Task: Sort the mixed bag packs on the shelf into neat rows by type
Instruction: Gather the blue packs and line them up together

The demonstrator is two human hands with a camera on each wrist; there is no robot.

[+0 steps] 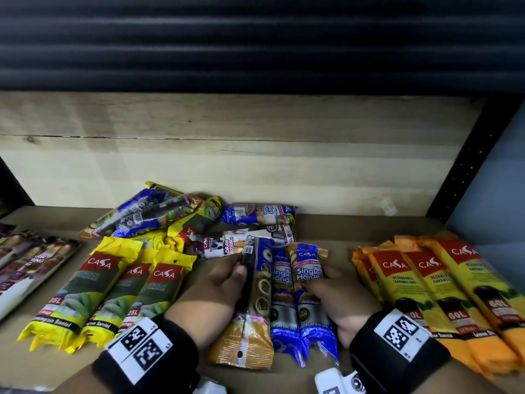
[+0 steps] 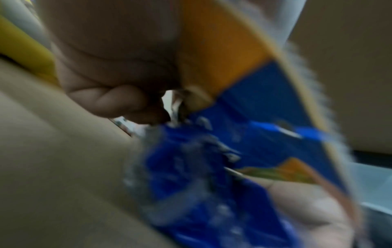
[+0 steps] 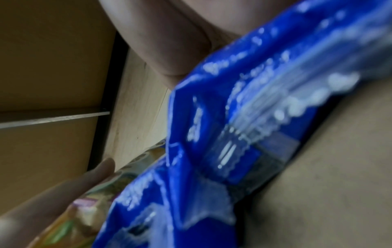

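My left hand (image 1: 227, 282) grips a blue and orange pack (image 1: 254, 297) that lies lengthwise with its back side up; the thumb is on top. The blurred left wrist view shows curled fingers (image 2: 110, 99) against that same pack (image 2: 244, 80). Right of it, two blue Single Handle packs (image 1: 281, 288) lie side by side. My right hand (image 1: 326, 282) holds the right one (image 1: 308, 274), thumb on its face and fingers round its right edge. In the right wrist view this blue pack (image 3: 222, 134) runs across the palm.
Three yellow 25L packs (image 1: 96, 291) form a row at left, with brown drawstring packs (image 1: 25, 268) further left. Orange 60L packs (image 1: 431, 294) are lined up at right. A mixed pile (image 1: 159, 220) and a white drawstring pack (image 1: 238, 243) lie behind, near the wooden back wall (image 1: 255, 166).
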